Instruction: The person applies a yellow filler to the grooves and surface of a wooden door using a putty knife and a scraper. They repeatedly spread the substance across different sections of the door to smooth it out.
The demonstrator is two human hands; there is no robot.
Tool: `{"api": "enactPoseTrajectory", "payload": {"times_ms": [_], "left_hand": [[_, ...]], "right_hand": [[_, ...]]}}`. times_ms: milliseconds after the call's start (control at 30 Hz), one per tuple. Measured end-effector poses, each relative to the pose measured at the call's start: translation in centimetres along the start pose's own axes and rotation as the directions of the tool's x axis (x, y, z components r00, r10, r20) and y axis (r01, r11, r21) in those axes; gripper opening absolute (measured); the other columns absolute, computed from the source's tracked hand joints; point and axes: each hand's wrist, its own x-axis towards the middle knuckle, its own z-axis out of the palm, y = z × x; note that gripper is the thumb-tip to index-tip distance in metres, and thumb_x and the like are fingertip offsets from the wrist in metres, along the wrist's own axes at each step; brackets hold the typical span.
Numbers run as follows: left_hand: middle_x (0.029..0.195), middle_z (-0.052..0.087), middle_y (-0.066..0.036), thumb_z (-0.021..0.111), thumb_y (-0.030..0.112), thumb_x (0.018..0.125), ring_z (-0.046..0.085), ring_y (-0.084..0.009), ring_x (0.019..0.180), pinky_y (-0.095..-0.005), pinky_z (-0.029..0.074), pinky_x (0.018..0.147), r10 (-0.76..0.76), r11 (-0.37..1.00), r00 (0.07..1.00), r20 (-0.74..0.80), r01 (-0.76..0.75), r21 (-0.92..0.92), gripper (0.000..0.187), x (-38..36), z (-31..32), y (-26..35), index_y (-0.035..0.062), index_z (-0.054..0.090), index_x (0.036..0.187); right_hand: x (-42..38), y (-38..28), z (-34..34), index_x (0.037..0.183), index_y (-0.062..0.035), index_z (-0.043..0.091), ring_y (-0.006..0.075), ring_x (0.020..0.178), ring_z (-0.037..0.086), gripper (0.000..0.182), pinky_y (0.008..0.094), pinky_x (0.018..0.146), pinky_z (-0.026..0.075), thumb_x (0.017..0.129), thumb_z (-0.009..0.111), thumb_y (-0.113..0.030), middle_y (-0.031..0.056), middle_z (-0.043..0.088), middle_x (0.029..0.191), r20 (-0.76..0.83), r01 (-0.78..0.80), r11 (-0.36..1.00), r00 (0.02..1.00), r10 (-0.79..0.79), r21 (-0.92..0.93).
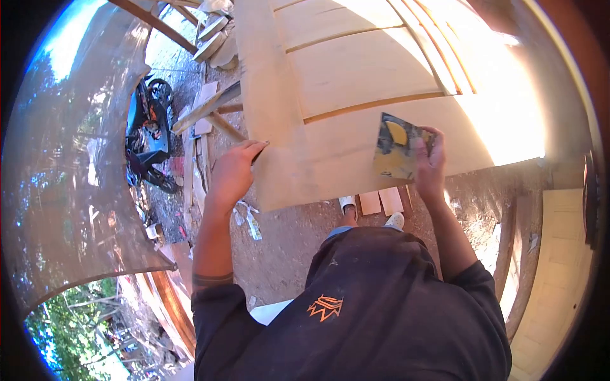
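Note:
A large pale wooden panel [356, 146] with framed sections stretches out in front of me. At its left edge is my left hand [235, 170], fingers bent together near a small dark thing I cannot make out. My right hand [431, 162] grips a flat, roughly square plate [397, 147] by its right side, above the near part of the panel. Dark smears and yellow filler cover the plate, with a thicker yellow lump [397, 132] near its top.
Wooden supports [219, 117] stick out left of the panel. A motorcycle [152, 133] stands farther left, behind a hanging mesh sheet [70, 159]. Small boards [381, 202] lie on the ground by my feet. Another pale panel [553, 273] is at the right.

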Motion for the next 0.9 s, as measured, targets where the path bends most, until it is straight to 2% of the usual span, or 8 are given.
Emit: {"api": "enactPoseTrajectory", "payload": {"times_ms": [100,167,267,367,433,600,700,900], "left_hand": [[0.110,0.060,-0.016,0.047,-0.009,0.071,0.058,-0.0314,0.102,-0.0365,0.045,0.089,0.021,0.999,0.997,-0.067,-0.018,0.047,0.045,-0.7,3.4,-0.9,0.0032,0.058,0.113],[0.111,0.060,-0.014,0.048,-0.008,0.071,0.058,-0.0303,0.102,-0.0363,0.045,0.090,0.127,0.985,0.976,-0.179,-0.104,0.135,0.046,-2.8,4.7,-0.7,0.0035,0.057,0.114],[0.110,0.061,-0.015,0.047,-0.015,0.066,0.057,-0.0307,0.104,-0.0386,0.044,0.091,0.077,0.993,0.997,-0.029,-0.074,0.091,0.051,-5.2,3.7,0.6,0.0044,0.058,0.112],[0.113,0.060,-0.016,0.047,-0.015,0.067,0.056,-0.0305,0.107,-0.0389,0.044,0.091,0.001,0.995,0.954,0.300,0.029,-0.096,0.051,-4.4,-0.2,0.8,0.0047,0.058,0.113],[0.112,0.060,-0.016,0.047,-0.015,0.067,0.056,-0.0313,0.107,-0.0368,0.044,0.091,0.038,0.999,0.991,0.128,-0.036,-0.018,0.050,-1.3,-1.0,-0.4,0.0046,0.059,0.112],[0.107,0.063,-0.015,0.049,-0.013,0.068,0.059,-0.0317,0.101,-0.0333,0.046,0.088,0.058,0.998,0.979,0.195,-0.054,-0.026,0.045,5.3,0.1,-3.3,0.0042,0.062,0.108],[0.098,0.064,-0.015,0.050,-0.007,0.068,0.060,-0.0312,0.095,-0.0382,0.047,0.083,0.089,0.992,0.980,0.178,-0.072,-0.099,0.043,3.8,0.5,-3.0,0.0069,0.064,0.107],[0.105,0.064,-0.012,0.054,-0.012,0.064,0.060,-0.0295,0.098,-0.0359,0.048,0.085,0.003,1.000,0.969,0.247,0.003,-0.027,0.049,-2.8,1.3,0.5,0.0077,0.064,0.107]], "right_hand": [[0.4,0.6,-0.4,0.115,-0.0002,0.043,0.0126,0.095,0.049,0.022,0.0260,0.086,0.040,0.095,0.043,-0.009,0.0087,0.053,0.103,-0.028,-0.094,0.991,0.995,0.097,0.094],[0.4,0.3,-0.2,0.115,-0.0003,0.043,0.0123,0.094,0.048,0.022,0.0252,0.085,0.040,0.094,0.043,-0.008,0.0082,0.052,0.102,-0.026,-0.036,0.999,0.999,0.036,-0.019],[0.4,0.7,-0.4,0.115,-0.0002,0.043,0.0121,0.095,0.048,0.022,0.0249,0.086,0.039,0.094,0.044,-0.008,0.0077,0.051,0.101,-0.023,-0.015,0.999,1.000,0.014,-0.042],[0.5,0.8,-0.3,0.115,0.0003,0.043,0.0121,0.096,0.047,0.022,0.0252,0.087,0.038,0.094,0.043,-0.007,0.0075,0.051,0.101,-0.026,0.001,1.000,1.000,-0.001,-0.002],[0.5,0.8,-0.4,0.115,0.0007,0.043,0.0121,0.096,0.047,0.022,0.0255,0.088,0.038,0.094,0.044,-0.008,0.0075,0.051,0.101,-0.021,0.004,1.000,1.000,-0.004,0.003],[0.4,0.2,-0.4,0.115,0.0013,0.043,0.0122,0.098,0.047,0.023,0.0258,0.088,0.038,0.094,0.044,-0.008,0.0083,0.051,0.104,-0.014,-0.044,0.998,0.999,0.044,-0.039],[0.6,1.3,-0.9,0.120,0.0015,0.041,0.0110,0.096,0.049,0.026,0.0232,0.083,0.040,0.095,0.042,-0.009,0.0070,0.053,0.104,0.005,0.063,0.981,0.998,-0.063,-0.185],[0.7,2.1,-1.3,0.117,0.0006,0.044,0.0116,0.097,0.049,0.024,0.0246,0.087,0.039,0.096,0.044,-0.010,0.0082,0.053,0.105,0.007,-0.028,0.998,1.000,0.029,-0.059]]}}
